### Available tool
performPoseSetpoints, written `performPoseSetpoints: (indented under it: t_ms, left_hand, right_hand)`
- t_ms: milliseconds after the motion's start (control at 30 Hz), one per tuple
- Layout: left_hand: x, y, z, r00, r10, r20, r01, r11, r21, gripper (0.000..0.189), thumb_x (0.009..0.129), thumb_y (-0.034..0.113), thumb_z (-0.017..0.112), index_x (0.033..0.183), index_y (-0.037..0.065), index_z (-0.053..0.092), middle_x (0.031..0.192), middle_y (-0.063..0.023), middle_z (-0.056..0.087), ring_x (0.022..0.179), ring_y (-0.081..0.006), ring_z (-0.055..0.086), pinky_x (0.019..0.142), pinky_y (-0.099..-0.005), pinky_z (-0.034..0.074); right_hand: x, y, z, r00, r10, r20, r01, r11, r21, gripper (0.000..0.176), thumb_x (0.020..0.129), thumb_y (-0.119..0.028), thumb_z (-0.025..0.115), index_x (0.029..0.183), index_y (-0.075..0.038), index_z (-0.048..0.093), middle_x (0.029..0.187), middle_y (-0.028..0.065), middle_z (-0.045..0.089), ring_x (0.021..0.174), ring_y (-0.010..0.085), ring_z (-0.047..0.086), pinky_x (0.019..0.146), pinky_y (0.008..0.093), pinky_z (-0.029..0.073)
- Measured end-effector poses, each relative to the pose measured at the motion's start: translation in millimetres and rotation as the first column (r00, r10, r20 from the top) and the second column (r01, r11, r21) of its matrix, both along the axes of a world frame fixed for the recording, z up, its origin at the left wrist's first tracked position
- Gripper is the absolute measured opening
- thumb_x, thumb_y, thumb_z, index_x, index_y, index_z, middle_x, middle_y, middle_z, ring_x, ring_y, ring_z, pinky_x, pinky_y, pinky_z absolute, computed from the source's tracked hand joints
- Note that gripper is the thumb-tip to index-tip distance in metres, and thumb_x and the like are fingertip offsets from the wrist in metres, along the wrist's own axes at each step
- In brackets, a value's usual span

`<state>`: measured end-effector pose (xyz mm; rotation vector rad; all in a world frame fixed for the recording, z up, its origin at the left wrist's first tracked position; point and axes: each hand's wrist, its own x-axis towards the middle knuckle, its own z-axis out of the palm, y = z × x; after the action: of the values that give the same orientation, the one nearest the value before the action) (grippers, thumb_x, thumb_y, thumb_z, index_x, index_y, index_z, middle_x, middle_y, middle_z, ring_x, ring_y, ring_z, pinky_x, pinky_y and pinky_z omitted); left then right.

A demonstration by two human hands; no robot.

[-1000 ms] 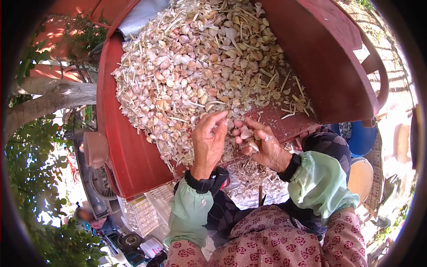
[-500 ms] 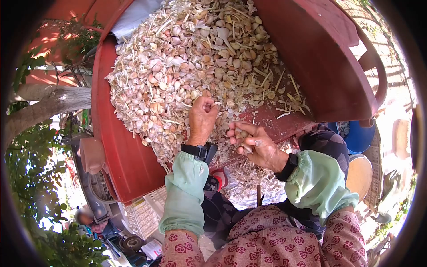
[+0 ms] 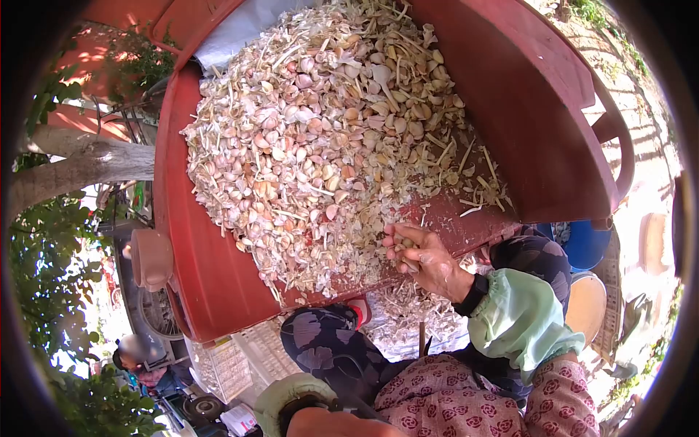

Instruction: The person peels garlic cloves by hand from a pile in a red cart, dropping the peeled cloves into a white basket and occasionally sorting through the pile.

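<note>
My right hand (image 3: pixel 429 264) hovers over the front edge of a red metal bed, its fingers curled round a few garlic cloves (image 3: pixel 402 246) that only partly show. My left hand (image 3: pixel 338 424) is down at the bottom edge of the view, close to my body, with its fingers hidden. A wide heap of garlic cloves (image 3: pixel 291 146), mixed with papery skins and dry stalks, spreads over the red bed (image 3: pixel 211 269) beyond my hands.
Skins and stalks lie in a heap (image 3: pixel 408 309) below the bed's edge. A blue tub (image 3: pixel 588 246) stands at right. Pale crates (image 3: pixel 251 357) are at lower left, near another person (image 3: pixel 142 364). A tree trunk (image 3: pixel 80 171) is at left.
My left hand has left the garlic heap and swung down towards my body. The right hand keeps its curled grip and sits slightly lower in view. The whole view has shifted a little.
</note>
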<state>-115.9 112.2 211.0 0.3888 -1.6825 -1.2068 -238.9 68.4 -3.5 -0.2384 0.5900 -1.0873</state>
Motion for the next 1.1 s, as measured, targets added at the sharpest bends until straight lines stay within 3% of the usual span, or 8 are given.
performPoseSetpoints:
  t_ms: [367,400,433,467,567,667,867,1100]
  left_hand:
    - [-5.2,5.6,-7.6,0.973,0.229,-0.014,-0.229,0.965,-0.127,0.010,0.074,-0.004,0.063,0.080,-0.003,0.056,0.079,-0.0212,0.058,0.051,-0.0189,0.055,0.046,-0.0278,0.051]
    - [6.6,-16.1,-16.4,0.965,0.136,0.225,-0.095,0.978,-0.184,0.014,0.074,-0.010,0.062,0.086,-0.004,0.059,0.086,-0.0209,0.059,0.058,-0.0183,0.058,0.051,-0.0272,0.052]
    - [10.5,-29.7,-28.5,0.908,0.171,0.382,-0.078,0.966,-0.247,0.021,0.075,-0.008,0.064,0.095,-0.004,0.060,0.093,-0.0225,0.060,0.063,-0.0188,0.062,0.056,-0.0279,0.053]
    - [16.9,-35.8,-53.5,0.834,0.224,0.505,-0.125,0.967,-0.222,0.038,0.072,-0.001,0.072,0.108,0.002,0.060,0.102,-0.0125,0.061,0.078,-0.0183,0.064,0.062,-0.0253,0.052]
    - [30.6,-72.8,-111.0,0.647,0.286,0.707,-0.288,0.950,-0.121,0.031,0.079,0.002,0.065,0.109,0.003,0.059,0.103,-0.0113,0.060,0.084,-0.0202,0.061,0.067,-0.0283,0.051]
    - [67.3,-124.2,-179.3,0.467,0.528,0.710,-0.487,0.823,-0.292,0.021,0.077,0.000,0.061,0.098,0.002,0.061,0.090,-0.0135,0.058,0.077,-0.0287,0.060,0.067,-0.0344,0.049]
    - [79.5,-162.7,-219.9,0.110,0.682,0.723,-0.373,0.702,-0.606,0.019,0.075,0.006,0.064,0.094,0.005,0.062,0.080,-0.0139,0.056,0.070,-0.0308,0.058,0.063,-0.0380,0.047]
    - [43.2,-109.6,-148.3,0.618,0.455,0.641,-0.582,0.813,-0.016,0.020,0.077,-0.005,0.060,0.096,0.003,0.063,0.084,-0.0032,0.061,0.066,-0.0090,0.056,0.060,-0.0235,0.046]
  right_hand:
    - [-1.4,-0.6,-1.3,0.998,-0.005,0.055,0.007,0.999,-0.034,0.050,0.083,-0.015,0.057,0.128,0.001,0.041,0.108,0.0070,0.052,0.091,0.0148,0.055,0.066,0.0247,0.044]
    - [0.8,0.2,-1.6,0.998,-0.003,0.062,0.005,1.000,-0.029,0.050,0.083,-0.015,0.057,0.128,0.001,0.041,0.108,0.0070,0.052,0.091,0.0148,0.055,0.066,0.0247,0.044]
    - [3.1,0.9,-2.0,0.990,-0.024,0.141,0.030,0.999,-0.042,0.052,0.084,-0.021,0.057,0.128,0.001,0.041,0.108,0.0078,0.053,0.091,0.0149,0.055,0.066,0.0245,0.045]
    - [4.2,0.9,-2.3,0.975,-0.045,0.217,0.058,0.997,-0.053,0.054,0.085,-0.027,0.058,0.128,0.001,0.040,0.109,0.0085,0.054,0.091,0.0150,0.055,0.066,0.0243,0.046]
    - [1.5,-0.7,-3.1,0.957,-0.014,0.291,0.036,0.997,-0.070,0.055,0.088,-0.033,0.056,0.127,0.001,0.040,0.108,0.0104,0.056,0.090,0.0167,0.056,0.061,0.0243,0.047]
    - [2.5,-2.8,-9.5,0.955,0.039,0.294,-0.029,0.999,-0.036,0.041,0.092,-0.022,0.047,0.124,0.002,0.041,0.104,0.0107,0.057,0.086,0.0177,0.058,0.055,0.0235,0.045]
    - [5.0,-4.6,-4.2,0.978,-0.017,0.209,0.010,0.999,0.035,0.036,0.093,-0.017,0.043,0.123,0.002,0.042,0.101,0.0102,0.058,0.083,0.0170,0.058,0.054,0.0224,0.044]
    - [3.9,-1.5,-8.8,0.988,-0.020,0.155,0.014,0.999,0.039,0.038,0.092,-0.019,0.046,0.124,0.002,0.041,0.101,0.0091,0.058,0.086,0.0163,0.058,0.058,0.0233,0.044]
